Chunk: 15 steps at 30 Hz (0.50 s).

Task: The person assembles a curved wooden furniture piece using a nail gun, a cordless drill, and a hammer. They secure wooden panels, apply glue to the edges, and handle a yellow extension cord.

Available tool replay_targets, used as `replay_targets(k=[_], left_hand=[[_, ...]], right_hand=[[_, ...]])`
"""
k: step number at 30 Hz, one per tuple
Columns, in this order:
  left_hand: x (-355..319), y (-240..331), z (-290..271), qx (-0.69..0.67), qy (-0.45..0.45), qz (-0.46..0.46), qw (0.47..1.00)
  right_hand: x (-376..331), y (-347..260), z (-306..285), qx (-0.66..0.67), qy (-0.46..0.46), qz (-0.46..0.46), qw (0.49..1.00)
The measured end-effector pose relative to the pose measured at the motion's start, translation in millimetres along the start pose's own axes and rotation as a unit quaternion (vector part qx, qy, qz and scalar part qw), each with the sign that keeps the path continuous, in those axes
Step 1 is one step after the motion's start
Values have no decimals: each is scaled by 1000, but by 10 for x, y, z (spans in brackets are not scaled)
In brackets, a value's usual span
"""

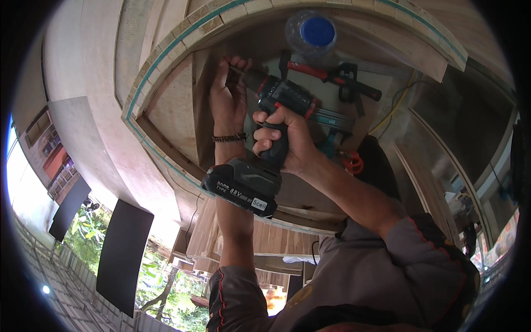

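Note:
My right hand [287, 135] grips a black and red cordless drill [285, 97] by its handle, with the fingers wrapped round it. The drill's battery [243, 185] points back toward me, and its chuck points away to the left. In front of the chuck, my left hand [228, 99], with a beaded bracelet on the wrist, has its fingers curled around the tip of a thin bit [237, 70]. Whatever those fingers pinch is too small to make out. They are close to a wooden upright [203, 105] inside a curved wooden frame [166, 55].
Inside the frame lie a clear plastic jar with a blue lid [318, 31], a hammer with a red and black handle [332, 77], and a teal tool [332, 119] near a red coiled hose [354, 161]. A yellow cable [387, 119] runs at the right, beside wooden panels [426, 193].

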<state>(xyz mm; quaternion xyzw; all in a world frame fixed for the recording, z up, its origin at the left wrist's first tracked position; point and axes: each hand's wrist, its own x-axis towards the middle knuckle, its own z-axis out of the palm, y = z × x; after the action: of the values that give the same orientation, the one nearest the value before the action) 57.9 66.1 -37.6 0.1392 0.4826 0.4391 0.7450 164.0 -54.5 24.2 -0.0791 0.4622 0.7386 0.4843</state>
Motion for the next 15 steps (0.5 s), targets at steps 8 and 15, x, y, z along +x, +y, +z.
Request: replay_targets(k=[8,15], left_hand=[[13,4,3,-5,9,-2,1000],[-11,47,60,16,8,-10,1000]], right_hand=[[21,13,24,4,4,1,1000],[45,28,91,-36,14,-15,999]])
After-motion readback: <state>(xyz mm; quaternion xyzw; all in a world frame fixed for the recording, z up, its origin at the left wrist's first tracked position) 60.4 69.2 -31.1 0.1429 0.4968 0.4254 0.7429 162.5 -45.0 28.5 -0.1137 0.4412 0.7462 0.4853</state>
